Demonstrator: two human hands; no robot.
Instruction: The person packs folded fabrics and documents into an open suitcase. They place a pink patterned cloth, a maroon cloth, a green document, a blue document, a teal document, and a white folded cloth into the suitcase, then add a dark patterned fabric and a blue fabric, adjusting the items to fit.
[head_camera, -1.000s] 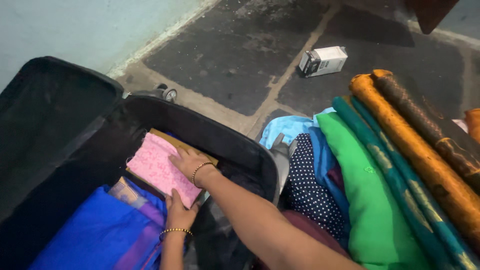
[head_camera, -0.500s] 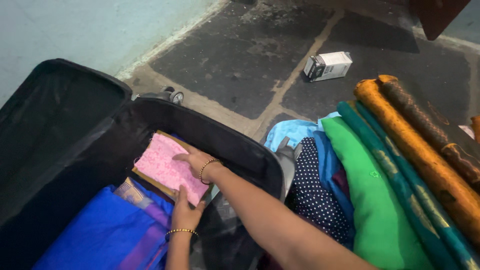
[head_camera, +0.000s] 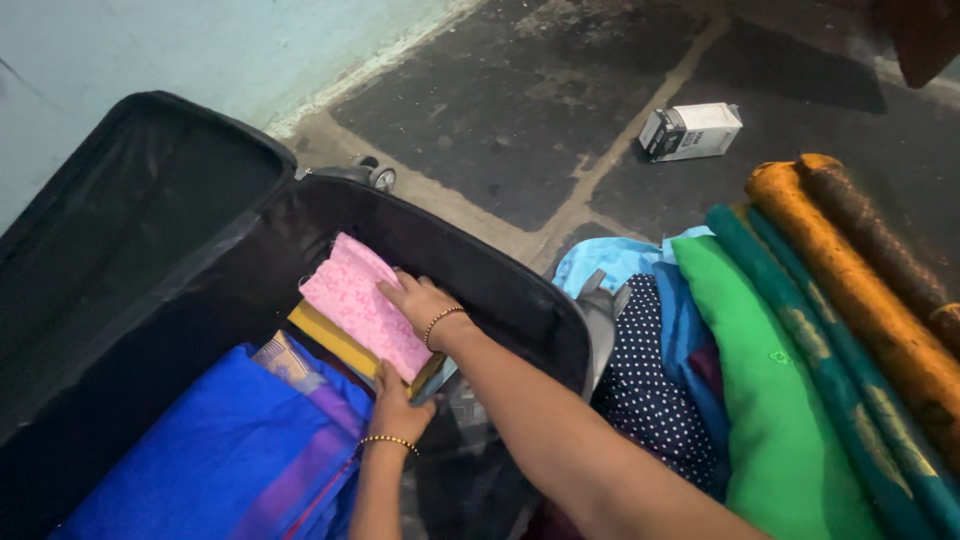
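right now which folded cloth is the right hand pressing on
The pink patterned cloth inside the black suitcase. The right hand lies flat on it, while the blue cloth sits lower left and the green one lies outside.

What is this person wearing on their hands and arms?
Both forearms are bare, with no sleeves in view. The right hand has a thin bracelet of small gold-coloured beads at the wrist, and the left hand wears a matching beaded bracelet. No gloves; I cannot make out any rings.
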